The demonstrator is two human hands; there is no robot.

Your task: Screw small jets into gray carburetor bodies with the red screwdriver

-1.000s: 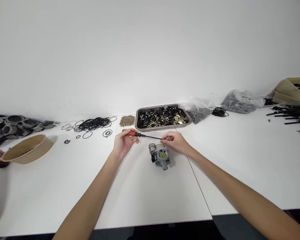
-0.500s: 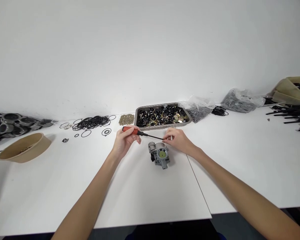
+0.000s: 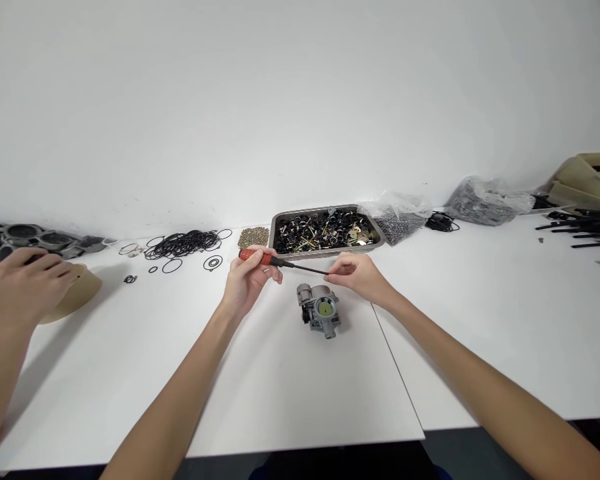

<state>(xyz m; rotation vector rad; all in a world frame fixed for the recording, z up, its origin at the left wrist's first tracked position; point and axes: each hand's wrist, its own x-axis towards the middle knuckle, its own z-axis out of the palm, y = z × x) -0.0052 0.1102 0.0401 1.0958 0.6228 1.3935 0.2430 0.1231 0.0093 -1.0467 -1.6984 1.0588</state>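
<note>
My left hand [image 3: 247, 281] is closed around the red-and-black handle of a screwdriver [image 3: 307, 269], whose thin dark shaft points right. At the screwdriver's tip, the fingers of my right hand [image 3: 354, 275] are pinched together. Whatever sits between those fingertips is too small to make out. Just below the shaft a grey metal carburetor [image 3: 323, 310] stands on the white table, its round bore with a greenish plate facing me. Neither hand touches it.
Behind my hands lies a metal tray [image 3: 325, 253] of small hardware, beside brass-coloured pieces [image 3: 253, 237] and black rubber rings [image 3: 183, 245]. Plastic bags [image 3: 487, 202] sit at right. Another person's hand [image 3: 27, 287] reaches over a tan bowl [image 3: 83, 293] at left.
Another person's hand and forearm have come in at the left, over the tan bowl. My hands and the screwdriver have shifted up slightly; the carburetor stays put.
</note>
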